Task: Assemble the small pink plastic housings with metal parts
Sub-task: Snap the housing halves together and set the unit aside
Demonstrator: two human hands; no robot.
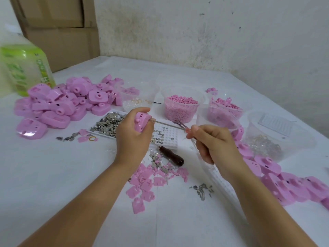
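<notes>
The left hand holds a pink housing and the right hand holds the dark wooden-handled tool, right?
No. The head view shows the right hand gripping a slim tool; the dark wooden-handled tool lies on the table. The left hand does hold a pink housing.

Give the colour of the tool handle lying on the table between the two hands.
The tool handle is dark brown, clearest in the head view.

No readable text in my view.
Green label on the plastic bottle point(25, 68) left of me carries printed characters, too blurred to read.
</notes>
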